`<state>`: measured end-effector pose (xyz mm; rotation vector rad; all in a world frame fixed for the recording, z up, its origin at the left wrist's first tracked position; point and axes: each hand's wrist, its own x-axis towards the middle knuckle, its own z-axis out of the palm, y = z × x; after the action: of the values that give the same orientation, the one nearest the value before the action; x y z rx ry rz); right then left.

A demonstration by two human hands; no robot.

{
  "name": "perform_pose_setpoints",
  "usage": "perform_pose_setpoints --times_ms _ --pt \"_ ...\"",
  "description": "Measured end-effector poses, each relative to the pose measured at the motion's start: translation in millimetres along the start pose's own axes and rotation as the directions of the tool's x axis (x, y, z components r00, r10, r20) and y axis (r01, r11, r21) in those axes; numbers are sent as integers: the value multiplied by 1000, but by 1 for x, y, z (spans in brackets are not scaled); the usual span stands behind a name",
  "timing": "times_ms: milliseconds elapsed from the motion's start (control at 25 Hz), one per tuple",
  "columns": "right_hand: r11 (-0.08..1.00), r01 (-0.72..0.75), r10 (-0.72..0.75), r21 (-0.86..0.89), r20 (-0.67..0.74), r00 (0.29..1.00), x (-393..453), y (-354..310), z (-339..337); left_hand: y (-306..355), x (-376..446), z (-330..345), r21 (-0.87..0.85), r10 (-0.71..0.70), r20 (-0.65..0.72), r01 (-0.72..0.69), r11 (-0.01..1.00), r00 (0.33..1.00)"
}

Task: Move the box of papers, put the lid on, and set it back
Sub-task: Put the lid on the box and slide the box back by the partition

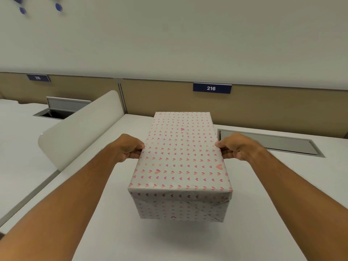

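A long box (179,207) wrapped in pale paper with small pink hearts is in the middle of the view, its matching lid (180,153) sitting on top and covering it. A soft shadow lies on the white desk (116,232) under the box's near end, so the box hangs a little above the surface. My left hand (129,147) grips the left long side at the lid's edge. My right hand (235,146) grips the right long side the same way. The papers inside are hidden.
A rounded white divider panel (81,127) stands to the left of the desk. A closed grey cable hatch (271,143) is set into the desk behind my right hand. A tan partition (263,108) with a blue sign reading 216 (211,88) closes off the back.
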<state>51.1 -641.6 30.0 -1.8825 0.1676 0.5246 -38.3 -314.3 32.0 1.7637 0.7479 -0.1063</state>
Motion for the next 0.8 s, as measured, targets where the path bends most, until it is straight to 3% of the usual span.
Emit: perform_pose_setpoints --times_ms 280,800 --pt "999 41 -42 5 32 999 30 -40 66 10 36 -70 1 30 -59 -30 1000 998" --pt "999 -30 31 24 -79 996 163 -146 255 34 242 -224 86 46 -29 -43 995 999"
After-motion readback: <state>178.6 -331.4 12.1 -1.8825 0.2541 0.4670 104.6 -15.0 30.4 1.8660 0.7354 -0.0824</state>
